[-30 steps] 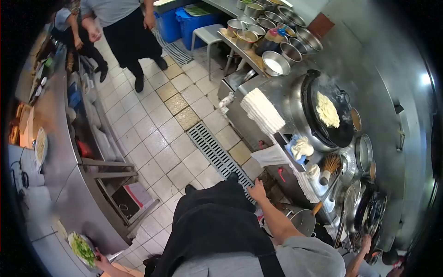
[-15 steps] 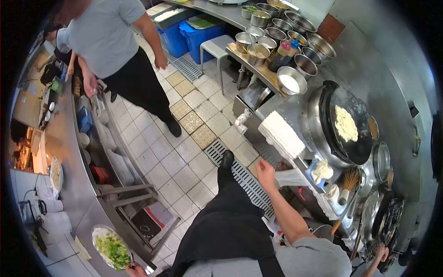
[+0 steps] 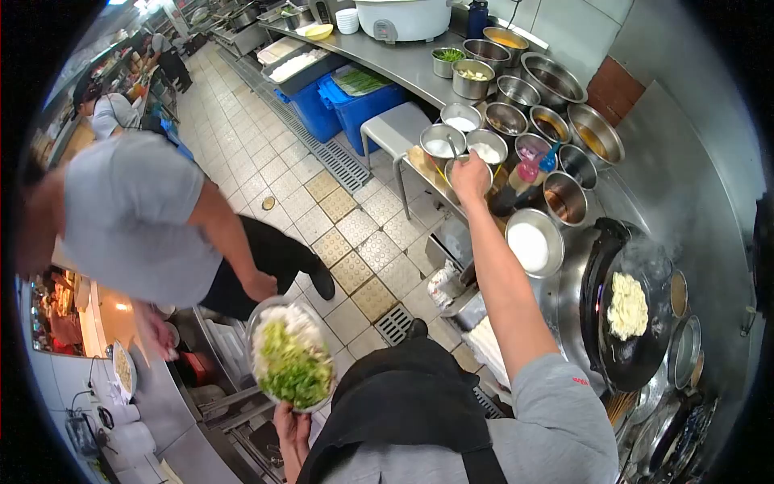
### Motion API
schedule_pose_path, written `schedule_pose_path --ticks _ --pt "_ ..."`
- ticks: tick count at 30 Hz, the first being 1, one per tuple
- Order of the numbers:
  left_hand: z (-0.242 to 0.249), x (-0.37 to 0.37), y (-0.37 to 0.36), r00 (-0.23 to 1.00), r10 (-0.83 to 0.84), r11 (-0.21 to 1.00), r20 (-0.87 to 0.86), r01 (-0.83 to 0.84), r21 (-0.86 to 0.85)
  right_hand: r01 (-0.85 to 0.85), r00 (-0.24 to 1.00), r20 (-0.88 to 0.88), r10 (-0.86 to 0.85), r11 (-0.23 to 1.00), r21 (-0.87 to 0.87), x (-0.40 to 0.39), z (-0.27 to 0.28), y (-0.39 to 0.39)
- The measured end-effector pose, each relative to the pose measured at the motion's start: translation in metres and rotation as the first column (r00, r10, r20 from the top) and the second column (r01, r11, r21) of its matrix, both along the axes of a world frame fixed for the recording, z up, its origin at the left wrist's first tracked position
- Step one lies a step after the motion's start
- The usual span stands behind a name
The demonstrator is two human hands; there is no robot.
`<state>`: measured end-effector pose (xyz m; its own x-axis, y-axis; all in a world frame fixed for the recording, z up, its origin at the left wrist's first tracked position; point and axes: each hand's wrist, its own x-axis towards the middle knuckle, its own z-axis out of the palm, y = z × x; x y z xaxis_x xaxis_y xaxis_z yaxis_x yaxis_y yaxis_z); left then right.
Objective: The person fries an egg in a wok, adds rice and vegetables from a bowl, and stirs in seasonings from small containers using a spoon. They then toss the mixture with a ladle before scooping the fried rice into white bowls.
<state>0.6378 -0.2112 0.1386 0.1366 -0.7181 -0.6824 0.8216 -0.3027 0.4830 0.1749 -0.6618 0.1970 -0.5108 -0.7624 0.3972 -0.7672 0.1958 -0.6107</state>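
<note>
Compared with half a second ago, both hands are now more fully occupied. The clear bowl (image 3: 329, 389) is now held nearer the middle of the view, at seven o'clock from centre, where it was seen closer to the lower left edge. Chopped greens (image 3: 298, 376) and a pale ingredient (image 3: 282, 319) are carried in it, with its rim gripped at its six o'clock side by the fingers of the left hand (image 3: 292, 426).

The right hand (image 3: 471, 179), seen hanging over the floor then, is now extended to two o'clock, over the metal pots (image 3: 455, 117) set close together on the surface (image 3: 424, 171). Its fingers are bent downward at a pot's rim; whether anything is pinched by them cannot be told.

The work is thus judged to be shared between the bowl and the pots, with the wok (image 3: 650, 348) at about four o'clock, and the yellow mass (image 3: 628, 306) in it, left untouched. A co-worker (image 3: 133, 222) is now seen larger at nine o'clock, one hand (image 3: 260, 287) just beside the bowl; whether contact is made cannot be told.
</note>
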Motion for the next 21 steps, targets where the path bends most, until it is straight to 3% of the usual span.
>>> schedule_pose_path --ticks 1,3,5,7,9,11,13,15,18,21 --pt "0.003 -0.005 -0.025 0.993 -0.110 0.994 -0.045 0.109 -0.031 -0.001 1.000 0.001 0.001 1.000 0.003 -0.003 0.006 -0.008" --pt "0.012 -0.023 -0.076 0.990 -0.132 0.991 0.046 0.133 -0.023 -0.061 0.997 0.053 0.047 0.952 0.300 -0.007 0.018 -0.027" --pt "0.054 -0.060 -0.138 0.983 -0.097 0.995 0.156 0.090 0.050 -0.038 0.999 0.034 0.028 0.948 0.315 -0.006 0.019 -0.041" --pt "0.046 -0.064 -0.183 0.967 -0.176 0.982 0.185 0.187 -0.041 -0.125 0.991 0.089 0.096 0.897 0.424 -0.012 0.017 -0.051" --pt "0.039 -0.064 -0.228 0.929 -0.282 0.955 0.241 0.295 -0.021 -0.062 0.998 0.047 0.048 0.923 0.381 -0.014 0.020 -0.041" --pt "0.042 -0.066 -0.271 0.885 -0.366 0.922 0.289 0.387 -0.017 -0.133 0.991 0.038 0.127 0.929 0.346 -0.014 0.042 -0.014" --pt "0.026 -0.063 -0.321 0.854 -0.460 0.872 0.241 0.486 -0.060 -0.087 0.987 -0.116 0.112 0.976 0.198 -0.023 0.042 0.011" --pt "0.037 -0.076 -0.372 0.844 -0.480 0.864 0.239 0.502 -0.036 -0.066 0.998 -0.014 0.066 0.998 0.006 -0.025 0.040 0.038" --pt "0.029 -0.075 -0.441 0.710 -0.650 0.726 0.269 0.685 -0.054 0.115 0.989 0.102 -0.105 0.989 -0.098 -0.007 0.041 0.066" --pt "0.039 -0.079 -0.508 0.609 -0.740 0.630 0.285 0.776 -0.023 0.230 0.970 0.084 -0.226 0.972 -0.050 0.002 0.010 0.063"
